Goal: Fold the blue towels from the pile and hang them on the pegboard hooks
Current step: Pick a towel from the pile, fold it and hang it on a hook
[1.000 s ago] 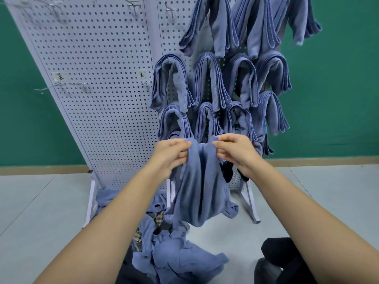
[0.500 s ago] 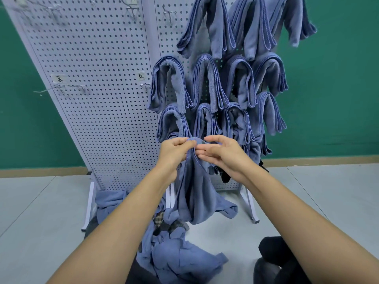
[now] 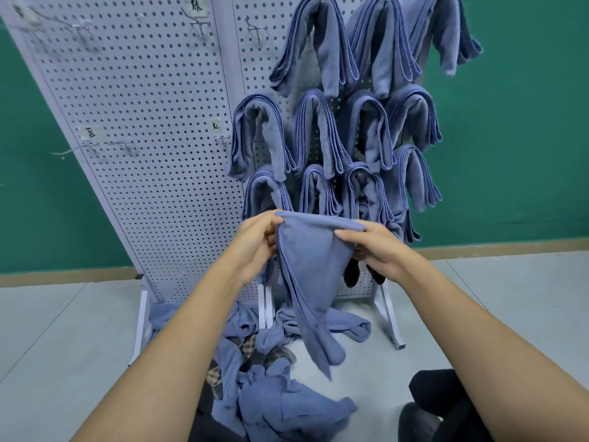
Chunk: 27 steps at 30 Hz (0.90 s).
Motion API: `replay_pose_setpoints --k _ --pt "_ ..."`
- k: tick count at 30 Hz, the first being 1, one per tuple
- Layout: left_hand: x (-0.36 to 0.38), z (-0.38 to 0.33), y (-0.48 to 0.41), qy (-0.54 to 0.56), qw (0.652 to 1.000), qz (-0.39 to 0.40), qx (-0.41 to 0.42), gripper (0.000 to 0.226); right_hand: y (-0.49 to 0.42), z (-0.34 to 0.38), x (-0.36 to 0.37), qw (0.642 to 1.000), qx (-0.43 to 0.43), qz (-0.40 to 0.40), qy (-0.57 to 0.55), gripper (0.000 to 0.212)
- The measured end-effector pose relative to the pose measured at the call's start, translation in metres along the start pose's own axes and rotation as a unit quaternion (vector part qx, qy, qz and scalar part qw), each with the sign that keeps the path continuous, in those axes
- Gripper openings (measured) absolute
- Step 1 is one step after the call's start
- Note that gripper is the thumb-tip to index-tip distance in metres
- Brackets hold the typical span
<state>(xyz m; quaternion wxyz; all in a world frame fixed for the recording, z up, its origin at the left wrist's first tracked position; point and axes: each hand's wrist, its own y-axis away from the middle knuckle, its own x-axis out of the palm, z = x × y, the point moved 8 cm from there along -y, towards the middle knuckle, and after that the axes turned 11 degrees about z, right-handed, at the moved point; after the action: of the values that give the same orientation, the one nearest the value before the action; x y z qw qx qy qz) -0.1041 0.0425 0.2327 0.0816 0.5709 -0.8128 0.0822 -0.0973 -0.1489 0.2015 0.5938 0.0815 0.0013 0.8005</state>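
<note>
Green wall [image 3: 526,122], white pegboard [image 3: 143,122] with a bunch of folded towels [image 3: 315,132] hung on it. Left hand [image 3: 258,244] and right hand [image 3: 379,250] each pinched the top edge of one towel [image 3: 306,266], dangling over the floor pile [image 3: 280,406]. Looked light and floppy, so corners seemed the best grip.

Staged test room: freestanding white pegboard [image 3: 134,129] (handwritten hook labels [image 3: 90,133]), plain green wall [image 3: 522,122], bare grey floor [image 3: 47,330].
</note>
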Motion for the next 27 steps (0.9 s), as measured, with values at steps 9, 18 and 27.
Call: replay_pose_setpoints --k 9,18,27 --pt "-0.005 0.016 -0.005 -0.021 0.999 -0.037 -0.033 0.019 0.012 0.026 -0.011 0.994 -0.065 -0.060 0.068 0.020" --pt "0.026 0.019 -0.011 -0.081 0.995 0.054 -0.009 0.026 0.021 0.038 0.011 0.919 -0.093 0.019 0.384 0.036" --pt "0.011 0.029 -0.011 -0.115 0.992 -0.027 -0.042 0.020 0.021 0.042 0.033 0.902 -0.094 0.040 0.419 0.015"
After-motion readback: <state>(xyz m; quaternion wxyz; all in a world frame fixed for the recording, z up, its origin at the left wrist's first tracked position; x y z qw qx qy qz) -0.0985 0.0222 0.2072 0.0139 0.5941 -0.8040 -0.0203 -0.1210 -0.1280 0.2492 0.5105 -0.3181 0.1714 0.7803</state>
